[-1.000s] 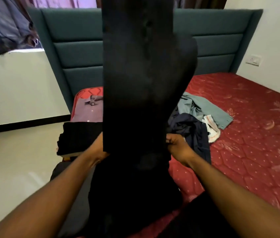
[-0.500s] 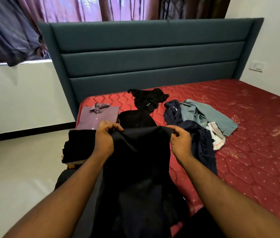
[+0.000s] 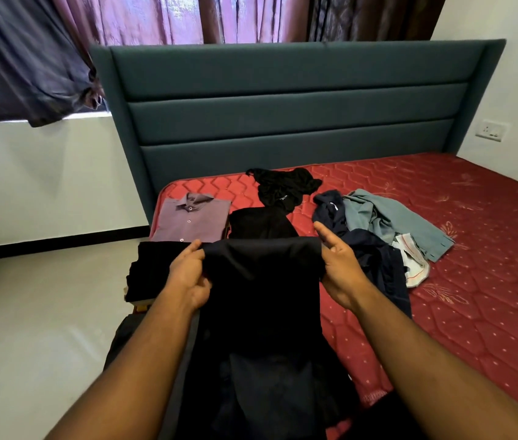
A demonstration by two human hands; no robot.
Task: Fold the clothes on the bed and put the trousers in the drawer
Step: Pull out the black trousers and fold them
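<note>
Dark navy trousers [image 3: 260, 300] hang folded over in front of me above the bed's near corner. My left hand [image 3: 187, 274] pinches the left end of the fold. My right hand [image 3: 338, 265] holds the right end with its fingers partly spread. On the red mattress [image 3: 441, 281] lie a folded purple shirt [image 3: 192, 219], a folded black garment [image 3: 262, 222], a crumpled black garment [image 3: 283, 185] and a loose pile of navy and grey-green clothes [image 3: 378, 227]. Another folded black piece [image 3: 149, 268] sits at the left edge.
A teal padded headboard [image 3: 283, 103] stands behind the mattress. Pale floor [image 3: 29, 328] lies to the left of the bed. Curtains [image 3: 187, 17] and a hanging dark cloth [image 3: 22, 58] are at the top left. A wall socket [image 3: 491, 130] is at the right.
The trouser legs, raised high in front of me a second ago, have dropped over into a fold at hand level. My right hand's fingers have loosened at the fold's end.
</note>
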